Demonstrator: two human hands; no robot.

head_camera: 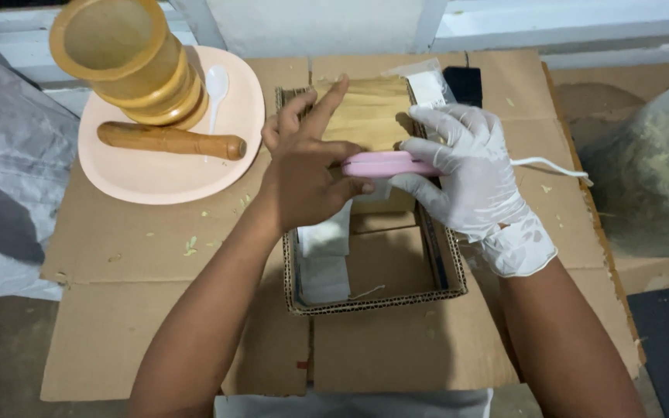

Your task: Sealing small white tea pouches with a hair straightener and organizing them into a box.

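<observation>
lay as a slim pink bar-shaped tool (387, 164) with rounded ends, crosswise over a shallow cardboard tray (371, 303), at the near edge of a tan paper packet (367, 116) that filled the tray's far half. trailed a thin white cord (547, 164) off to the right across the cardboard sheet (156, 310). was gripped from both ends: bare left hand (301, 172) curled around the left end, thumb tucked under and fingers mostly folded, with the index finger stretched forward and resting on the packet; right hand (470, 174) in a white glove, closed on the right end with fingers wrapped over the top and thumb below. showed a glove cuff torn and wrinkled at the wrist. held white paper strips (324, 259) in the tray's near left part, partly under the left hand. stood to the left a pale peach plate (145, 174) carrying a wooden mortar (129, 66), a wooden pestle (170, 140) lying beside it, and a white plastic spoon (215, 89) partly behind the mortar. peeked out behind the gloved hand a clear plastic bag (430, 83) and a dark flat object (464, 83), too covered to identify. could not tell the middle of the pink tool's underside, nor whether it pressed the packet or only lay over it. cut off at the right edge a bag of pale greenish material (656, 174), blurred.
</observation>
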